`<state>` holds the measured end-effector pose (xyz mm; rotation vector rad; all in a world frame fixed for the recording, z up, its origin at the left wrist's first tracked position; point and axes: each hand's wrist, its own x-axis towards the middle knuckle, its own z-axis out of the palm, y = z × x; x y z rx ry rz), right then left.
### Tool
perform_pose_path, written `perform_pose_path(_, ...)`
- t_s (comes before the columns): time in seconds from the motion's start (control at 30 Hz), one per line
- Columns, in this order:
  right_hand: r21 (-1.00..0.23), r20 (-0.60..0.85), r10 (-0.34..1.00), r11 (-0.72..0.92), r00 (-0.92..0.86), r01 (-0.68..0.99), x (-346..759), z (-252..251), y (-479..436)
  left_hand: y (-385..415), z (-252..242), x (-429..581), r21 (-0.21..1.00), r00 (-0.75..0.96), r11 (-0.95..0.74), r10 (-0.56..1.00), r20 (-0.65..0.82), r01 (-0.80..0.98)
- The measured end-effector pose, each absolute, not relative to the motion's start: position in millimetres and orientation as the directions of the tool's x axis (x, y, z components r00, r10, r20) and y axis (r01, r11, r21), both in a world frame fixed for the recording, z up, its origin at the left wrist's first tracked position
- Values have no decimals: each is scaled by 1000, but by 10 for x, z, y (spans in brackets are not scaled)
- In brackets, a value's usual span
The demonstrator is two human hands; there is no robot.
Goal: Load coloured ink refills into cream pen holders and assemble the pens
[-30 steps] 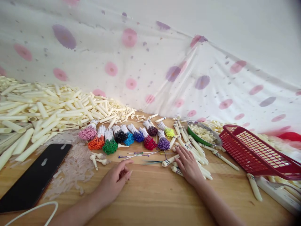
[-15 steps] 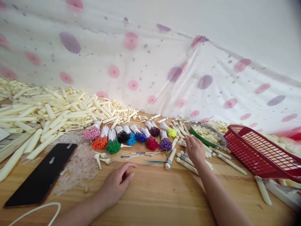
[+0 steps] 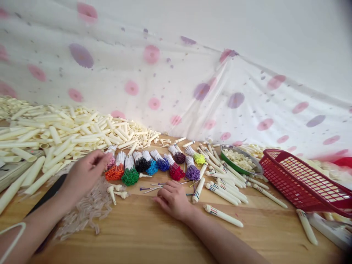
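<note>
My left hand [image 3: 89,170] is over the left end of the row of refill bundles, its curled fingers at the pink bundle [image 3: 110,156]; whether it grips anything is hidden. My right hand [image 3: 173,200], fingers bent and drawn together, rests near the table's middle, over loose refills [image 3: 150,188] below the red bundle [image 3: 175,168]; nothing can be made out in it. Orange [image 3: 115,168], green [image 3: 130,172] and several other bundles stand in the row. A cream multicolour pen [image 3: 224,216] lies right of my right hand, below a group of similar pens [image 3: 225,190].
Cream tubes [image 3: 66,128] are heaped at the left, with clear small pieces [image 3: 85,212] before them. My left forearm partly covers a black phone [image 3: 48,200]. At the right are a green-sided bowl [image 3: 233,167] of cream parts and a red basket [image 3: 299,183].
My left hand has moved up and left to the pink bundle. My right hand has left the pens and come left and down; one pen now lies apart, nearer the front.
</note>
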<state>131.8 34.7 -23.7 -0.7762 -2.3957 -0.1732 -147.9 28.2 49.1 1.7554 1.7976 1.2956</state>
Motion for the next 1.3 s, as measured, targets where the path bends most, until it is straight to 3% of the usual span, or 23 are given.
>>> perform_pose_path(0.3,-78,507,490,845,-709,529,1443,-128,561,386,349,-1936,591,-252,-34,883,396,806)
perform_pose_path(0.37,-76,499,465,864,-731,497,1458,-119,628,223,315,-1736,546,-204,-22,914,350,837)
perform_pose_path(0.43,-85,499,448,877,-742,473,1462,-118,682,67,265,-1498,400,-70,-15,978,196,916)
perform_pose_path(0.57,-156,532,503,849,-681,506,1466,-115,726,-75,124,-1217,239,-38,5,990,133,971)
perform_pose_path(0.67,-223,540,567,809,-622,544,1464,-106,709,-76,15,-1265,243,-46,21,994,96,970)
perform_pose_path(0.77,-263,522,606,783,-600,564,1440,-94,667,-93,-48,-1407,326,-51,9,991,120,945)
perform_pose_path(0.87,-315,455,653,754,-605,577,1388,-85,612,-146,-36,-1497,369,-58,-31,972,227,929)
perform_pose_path(1.0,-425,281,752,654,-596,625,1253,-76,544,-217,-18,-1385,329,211,-340,905,370,881)
perform_pose_path(1.1,-417,174,812,574,-558,705,1080,-73,515,-227,-94,-1163,223,444,-544,813,376,809)
perform_pose_path(1.2,-372,102,843,525,-528,765,884,-77,515,-211,-184,-975,165,523,-597,782,340,785)
perform_pose_path(1.3,-386,73,862,488,-502,783,763,-87,533,-200,-195,-927,251,486,-555,825,287,793)
